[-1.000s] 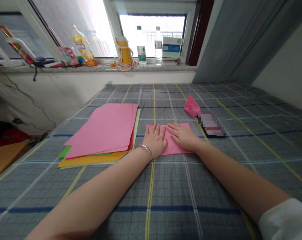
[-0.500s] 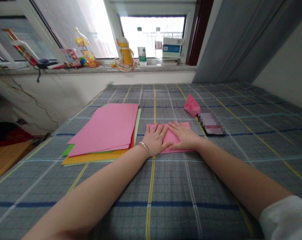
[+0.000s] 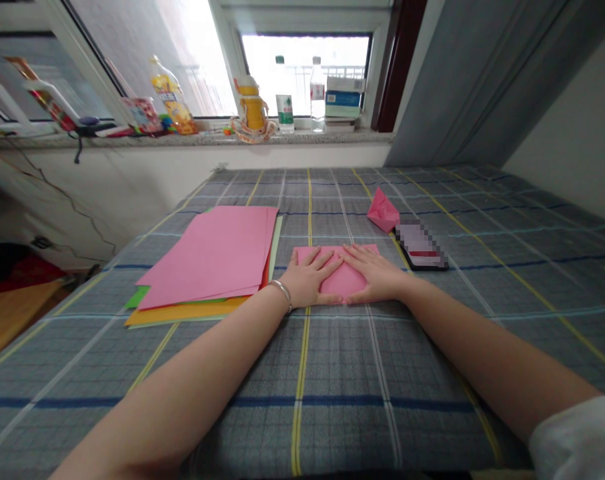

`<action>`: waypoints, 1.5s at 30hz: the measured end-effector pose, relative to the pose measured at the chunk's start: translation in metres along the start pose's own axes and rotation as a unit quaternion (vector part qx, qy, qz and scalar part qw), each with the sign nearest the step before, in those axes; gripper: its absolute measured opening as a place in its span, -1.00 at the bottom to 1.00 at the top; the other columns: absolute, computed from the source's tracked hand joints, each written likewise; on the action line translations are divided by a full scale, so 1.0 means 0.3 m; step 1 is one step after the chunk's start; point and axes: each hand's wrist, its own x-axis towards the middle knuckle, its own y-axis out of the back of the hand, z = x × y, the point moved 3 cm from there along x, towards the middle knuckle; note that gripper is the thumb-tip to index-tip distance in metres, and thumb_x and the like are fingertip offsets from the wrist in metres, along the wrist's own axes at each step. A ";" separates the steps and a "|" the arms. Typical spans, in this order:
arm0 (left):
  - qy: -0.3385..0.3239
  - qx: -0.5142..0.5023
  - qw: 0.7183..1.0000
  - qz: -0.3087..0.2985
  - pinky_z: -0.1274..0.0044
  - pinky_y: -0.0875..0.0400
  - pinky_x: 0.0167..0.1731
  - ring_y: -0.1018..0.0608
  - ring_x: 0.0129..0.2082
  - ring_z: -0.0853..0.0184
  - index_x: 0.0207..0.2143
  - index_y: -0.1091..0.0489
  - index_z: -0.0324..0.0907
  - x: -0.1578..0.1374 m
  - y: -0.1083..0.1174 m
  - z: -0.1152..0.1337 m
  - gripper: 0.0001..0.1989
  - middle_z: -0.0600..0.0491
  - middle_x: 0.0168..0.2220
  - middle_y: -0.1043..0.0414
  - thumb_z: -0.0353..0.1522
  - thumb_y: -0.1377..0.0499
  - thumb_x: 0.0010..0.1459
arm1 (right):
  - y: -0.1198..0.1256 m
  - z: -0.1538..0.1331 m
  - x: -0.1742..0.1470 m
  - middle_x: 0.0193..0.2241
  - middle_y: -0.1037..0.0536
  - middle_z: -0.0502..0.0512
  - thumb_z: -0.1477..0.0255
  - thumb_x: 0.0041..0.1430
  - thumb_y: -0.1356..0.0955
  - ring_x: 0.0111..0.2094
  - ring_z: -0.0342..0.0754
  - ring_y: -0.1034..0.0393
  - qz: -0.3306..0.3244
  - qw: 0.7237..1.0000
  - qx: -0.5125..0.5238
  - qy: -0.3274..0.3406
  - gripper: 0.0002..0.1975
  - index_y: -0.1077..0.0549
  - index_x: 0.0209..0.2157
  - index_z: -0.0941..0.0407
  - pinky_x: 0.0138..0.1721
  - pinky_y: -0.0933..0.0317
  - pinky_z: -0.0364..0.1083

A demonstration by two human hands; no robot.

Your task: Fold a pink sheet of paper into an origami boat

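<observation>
A pink sheet of paper (image 3: 343,281), seemingly folded, lies flat on the plaid cloth under both palms. My left hand (image 3: 309,279) presses on its left half, fingers spread, a silver bangle at the wrist. On the right half rests my right hand (image 3: 376,275), fingers also spread and flat. Fingertips of the two hands nearly meet near the paper's far edge, and the thumbs point toward each other at its near edge. The hands cover both sides of the sheet.
Left of the hands is a stack of coloured paper (image 3: 212,257), pink on top. A folded pink paper shape (image 3: 382,210) stands beyond the right hand, beside a phone (image 3: 422,245). Bottles (image 3: 317,93) and boxes (image 3: 344,100) line the windowsill behind the plaid-covered surface (image 3: 342,373).
My left hand has slid slightly left and its thumb has drawn back. The right thumb has moved nearer the paper's near edge, baring more pink between the hands.
</observation>
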 end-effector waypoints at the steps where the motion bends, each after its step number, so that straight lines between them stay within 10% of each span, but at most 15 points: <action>1: -0.001 0.004 1.000 -0.001 -0.16 0.28 0.10 0.13 0.31 -0.12 0.33 0.24 -0.04 -0.003 -0.001 -0.001 -0.08 -0.10 0.35 0.25 0.19 0.04 0.05 | 0.000 0.003 -0.006 0.32 0.13 0.28 -0.19 -0.20 -0.33 0.32 0.23 0.28 -0.002 1.000 0.000 0.001 0.18 0.10 0.32 0.18 0.27 0.24 0.19; 27: 0.045 0.124 0.987 0.088 0.16 0.22 0.24 -0.17 0.26 0.14 0.26 -0.06 -0.15 -0.097 0.005 0.005 -0.50 -0.13 0.28 -0.05 -0.19 0.19 0.33 | -0.029 0.051 -0.131 0.30 0.00 0.18 0.21 0.30 -0.09 0.31 0.07 0.17 0.048 0.998 -0.046 -0.010 -0.42 -0.04 0.29 0.12 0.28 0.16 0.13; 36: -0.105 0.066 0.991 0.060 0.25 0.03 0.21 -0.06 0.30 0.13 0.28 0.01 -0.10 -0.076 0.018 0.040 -0.39 -0.08 0.31 0.04 -0.03 0.11 0.27 | 0.025 -0.019 -0.136 0.20 -0.26 0.20 0.35 0.28 -0.15 0.23 0.08 -0.07 0.098 0.994 -0.048 0.027 -0.53 -0.24 0.19 0.12 0.23 0.05 0.15; 45: -0.192 0.052 0.973 0.116 0.40 -0.32 0.04 -0.42 0.02 0.24 0.00 -0.34 -0.25 -0.078 0.052 0.101 -0.67 -0.10 -0.01 -0.39 -0.26 -0.01 0.28 | 0.080 -0.092 -0.152 0.02 -0.48 0.12 0.19 0.09 -0.35 0.01 0.08 -0.35 0.115 0.987 -0.003 0.112 -0.58 -0.46 -0.04 0.06 0.02 -0.21 0.07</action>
